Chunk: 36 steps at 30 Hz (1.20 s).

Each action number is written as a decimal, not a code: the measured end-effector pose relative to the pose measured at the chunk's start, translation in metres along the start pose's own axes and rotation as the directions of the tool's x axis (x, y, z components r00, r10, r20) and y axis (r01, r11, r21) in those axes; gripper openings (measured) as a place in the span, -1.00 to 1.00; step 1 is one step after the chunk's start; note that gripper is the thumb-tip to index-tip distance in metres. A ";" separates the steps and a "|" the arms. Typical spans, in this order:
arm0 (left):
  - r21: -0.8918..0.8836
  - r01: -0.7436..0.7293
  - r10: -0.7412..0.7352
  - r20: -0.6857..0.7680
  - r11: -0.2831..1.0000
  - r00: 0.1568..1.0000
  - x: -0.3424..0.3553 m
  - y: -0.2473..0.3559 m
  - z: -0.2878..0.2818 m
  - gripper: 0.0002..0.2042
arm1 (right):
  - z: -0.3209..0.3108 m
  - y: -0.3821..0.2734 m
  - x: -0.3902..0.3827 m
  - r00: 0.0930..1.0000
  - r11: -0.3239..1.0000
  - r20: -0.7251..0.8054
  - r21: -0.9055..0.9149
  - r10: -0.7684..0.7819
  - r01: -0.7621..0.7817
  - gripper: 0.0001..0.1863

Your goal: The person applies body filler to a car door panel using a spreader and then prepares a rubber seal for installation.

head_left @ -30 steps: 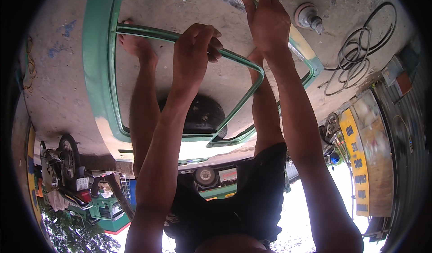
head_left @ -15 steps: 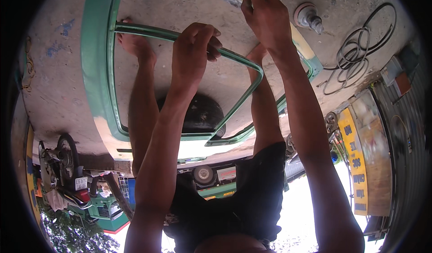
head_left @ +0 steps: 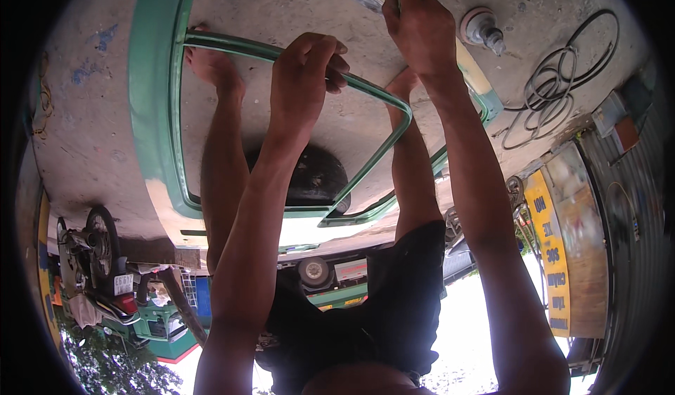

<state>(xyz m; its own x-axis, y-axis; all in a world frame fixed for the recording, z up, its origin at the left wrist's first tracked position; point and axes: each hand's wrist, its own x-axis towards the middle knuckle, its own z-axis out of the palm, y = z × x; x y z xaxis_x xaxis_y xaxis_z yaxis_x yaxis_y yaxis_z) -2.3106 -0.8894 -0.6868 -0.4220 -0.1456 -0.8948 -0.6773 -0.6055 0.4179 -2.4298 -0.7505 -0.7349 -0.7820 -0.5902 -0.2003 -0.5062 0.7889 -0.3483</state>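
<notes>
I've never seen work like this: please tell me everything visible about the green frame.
The frame is large and looks like painted metal, green with cream areas. It has rounded inner corners and a slim green crossbar. It extends over the concrete floor and past the picture's top edge; how it is supported is unclear. The left hand lies over the crossbar; the right hand is at the frame's far side, its exact contact hard to see.

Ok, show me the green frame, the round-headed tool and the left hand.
Green frame (head_left: 156, 93): head view, on its wide left side.
Round-headed tool (head_left: 481, 27): head view, on its round head.
Left hand (head_left: 299, 75): head view, back of the hand.
</notes>
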 end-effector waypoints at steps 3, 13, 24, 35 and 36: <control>-0.006 0.000 0.000 0.003 1.000 1.000 0.001 0.000 0.000 -0.78 | 0.014 0.005 -0.005 1.000 0.998 -0.005 -0.066 0.015 -0.015 -0.85; -0.023 -0.022 0.022 0.024 0.999 0.999 0.004 -0.002 -0.009 -0.78 | -0.003 0.004 -0.008 0.940 0.927 0.082 0.154 0.332 -0.342 -0.73; -0.007 0.017 -0.017 0.031 1.000 0.999 0.003 -0.001 -0.005 -0.77 | -0.019 0.043 0.021 0.831 0.733 0.540 0.511 0.133 -0.449 -0.49; 0.033 0.014 -0.016 0.065 0.999 0.998 0.002 -0.005 -0.001 -0.76 | -0.016 0.043 0.024 0.852 0.707 0.499 0.546 0.156 -0.449 -0.56; 0.034 0.016 -0.018 0.064 0.999 0.998 0.002 -0.006 -0.001 -0.76 | -0.016 0.042 0.025 0.840 0.700 0.515 0.537 0.170 -0.471 -0.57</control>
<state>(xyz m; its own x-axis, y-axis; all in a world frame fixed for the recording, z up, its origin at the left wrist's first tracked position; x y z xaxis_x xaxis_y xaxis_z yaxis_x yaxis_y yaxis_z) -2.3067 -0.8871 -0.6917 -0.4474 -0.0845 -0.8903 -0.7039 -0.5808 0.4089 -2.4762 -0.7296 -0.7396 -0.5558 -0.4498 -0.6991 0.2092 0.7382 -0.6414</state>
